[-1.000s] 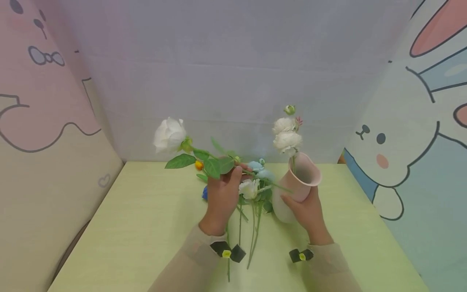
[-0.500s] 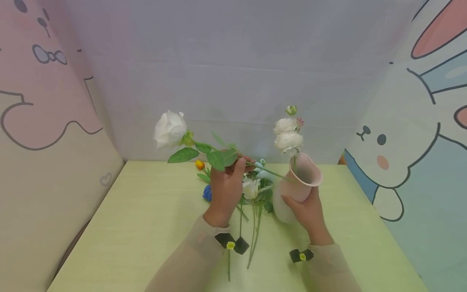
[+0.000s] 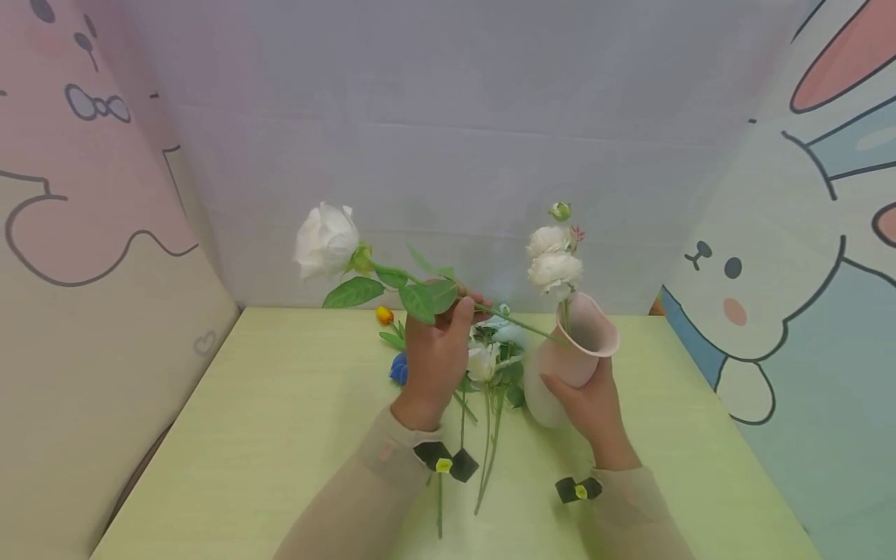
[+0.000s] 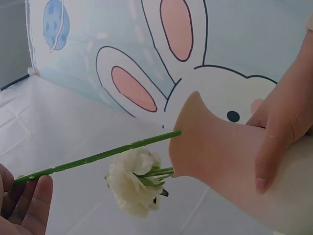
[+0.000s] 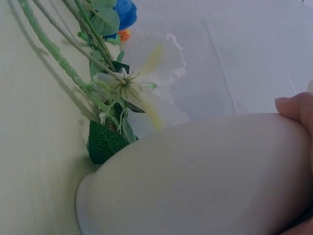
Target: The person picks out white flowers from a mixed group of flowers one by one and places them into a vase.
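Observation:
In my left hand [image 3: 439, 354] I pinch the green stem [image 4: 105, 154] of a white rose [image 3: 326, 241], whose bloom and leaves point up and to the left. The stem's free end lies near the mouth of a pink-and-white vase [image 3: 560, 369]; in the left wrist view it overlaps the rim's edge. My right hand [image 3: 591, 404] grips the vase around its upper body and keeps it tilted. A stem of white ranunculus [image 3: 554, 270] stands in the vase, leaning on the left side of its mouth. The right wrist view shows the vase's lower body [image 5: 195, 176].
Several artificial flowers lie on the table [image 3: 280, 435] between my hands: a white one [image 3: 481, 362], a light blue one [image 3: 509, 333], a blue one [image 3: 399, 369] and an orange one [image 3: 383, 315]. Their stems [image 3: 490, 451] point toward me. Printed cloth walls surround the table.
My left hand has risen slightly, bringing the rose stem's free end up from the vase's side to near its rim. The right hand and the vase have barely moved.

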{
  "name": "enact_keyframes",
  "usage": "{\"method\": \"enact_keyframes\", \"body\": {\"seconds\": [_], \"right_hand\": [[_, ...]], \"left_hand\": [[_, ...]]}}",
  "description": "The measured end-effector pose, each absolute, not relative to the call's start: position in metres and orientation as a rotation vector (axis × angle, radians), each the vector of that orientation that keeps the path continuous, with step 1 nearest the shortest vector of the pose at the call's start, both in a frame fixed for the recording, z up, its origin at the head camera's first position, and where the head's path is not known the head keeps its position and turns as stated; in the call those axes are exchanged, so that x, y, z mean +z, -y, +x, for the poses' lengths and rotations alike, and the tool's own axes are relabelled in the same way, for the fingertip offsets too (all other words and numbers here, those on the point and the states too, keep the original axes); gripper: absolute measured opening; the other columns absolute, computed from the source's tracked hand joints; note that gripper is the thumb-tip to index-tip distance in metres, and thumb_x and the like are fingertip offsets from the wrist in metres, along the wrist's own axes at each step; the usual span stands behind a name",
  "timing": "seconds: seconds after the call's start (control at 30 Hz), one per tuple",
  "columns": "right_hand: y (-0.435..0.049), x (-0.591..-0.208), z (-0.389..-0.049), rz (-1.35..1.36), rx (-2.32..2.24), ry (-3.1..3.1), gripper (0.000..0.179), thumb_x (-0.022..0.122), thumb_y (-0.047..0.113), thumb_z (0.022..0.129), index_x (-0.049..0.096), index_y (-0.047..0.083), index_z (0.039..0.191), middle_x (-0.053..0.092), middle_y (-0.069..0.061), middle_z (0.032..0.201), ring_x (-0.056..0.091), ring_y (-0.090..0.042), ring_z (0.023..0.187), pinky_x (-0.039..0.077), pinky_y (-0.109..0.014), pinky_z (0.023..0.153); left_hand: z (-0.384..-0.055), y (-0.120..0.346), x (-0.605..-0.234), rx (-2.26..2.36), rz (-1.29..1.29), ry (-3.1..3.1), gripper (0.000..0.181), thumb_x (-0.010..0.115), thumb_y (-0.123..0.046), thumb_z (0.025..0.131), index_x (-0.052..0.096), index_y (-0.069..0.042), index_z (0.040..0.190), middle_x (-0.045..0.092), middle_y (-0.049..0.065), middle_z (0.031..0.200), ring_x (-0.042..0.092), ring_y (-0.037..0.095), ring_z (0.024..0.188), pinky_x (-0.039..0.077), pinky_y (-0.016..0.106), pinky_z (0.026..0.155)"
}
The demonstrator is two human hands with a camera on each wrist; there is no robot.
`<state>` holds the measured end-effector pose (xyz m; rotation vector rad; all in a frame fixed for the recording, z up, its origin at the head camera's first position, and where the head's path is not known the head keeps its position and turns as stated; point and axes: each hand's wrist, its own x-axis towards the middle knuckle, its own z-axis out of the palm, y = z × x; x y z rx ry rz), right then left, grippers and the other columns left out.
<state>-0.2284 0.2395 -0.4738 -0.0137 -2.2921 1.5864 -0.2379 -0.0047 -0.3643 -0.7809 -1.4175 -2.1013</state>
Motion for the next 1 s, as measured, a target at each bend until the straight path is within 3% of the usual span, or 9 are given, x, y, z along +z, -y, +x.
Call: {"method": "enact_keyframes", "body": {"seconds": [0.47,0.63,0.93,1.0], "right_hand": [[-0.24,-0.476,-0.23,-0.01,1.602,2.272,0.099,0.088,0.01,0.081,0.026,0.012,0.158,0.047,-0.015,0.144,0.05,-0.031,0.126,0.04,-0.054,0.106],[-0.24,-0.476,-0.23,-0.016,1.6,2.278,0.099,0.088,0.011,0.081,0.026,0.013,0.158,0.048,-0.015,0.143,0.05,-0.031,0.125,0.041,-0.053,0.105],[-0.24,-0.477,-0.23,-0.014,1.604,2.271,0.098,0.089,0.011,0.08,0.027,0.013,0.157,0.048,-0.015,0.143,0.051,-0.03,0.124,0.041,-0.052,0.104],[-0.24,-0.477,-0.23,-0.009,1.598,2.27,0.098,0.088,0.01,0.081,0.027,0.013,0.157,0.048,-0.015,0.143,0.051,-0.03,0.124,0.041,-0.051,0.103]], "left_hand": [[-0.237,0.004,-0.355,-2.047,-0.815,1.394,0.009,0.054,0.002,0.104,0.053,0.01,0.109,0.062,0.026,0.101,0.067,0.05,0.09,0.06,0.049,0.084],[-0.237,0.002,-0.357,-2.044,-0.829,1.42,0.008,0.054,0.004,0.104,0.053,0.01,0.11,0.062,0.028,0.101,0.069,0.045,0.09,0.061,0.048,0.084],[-0.239,-0.005,-0.361,-1.992,-0.844,1.484,0.014,0.054,-0.005,0.107,0.054,0.01,0.109,0.064,0.025,0.099,0.067,0.051,0.088,0.061,0.043,0.083],[-0.24,-0.006,-0.362,-1.977,-0.841,1.493,0.015,0.054,-0.006,0.107,0.053,0.009,0.108,0.064,0.023,0.099,0.068,0.047,0.088,0.061,0.043,0.083]]}}
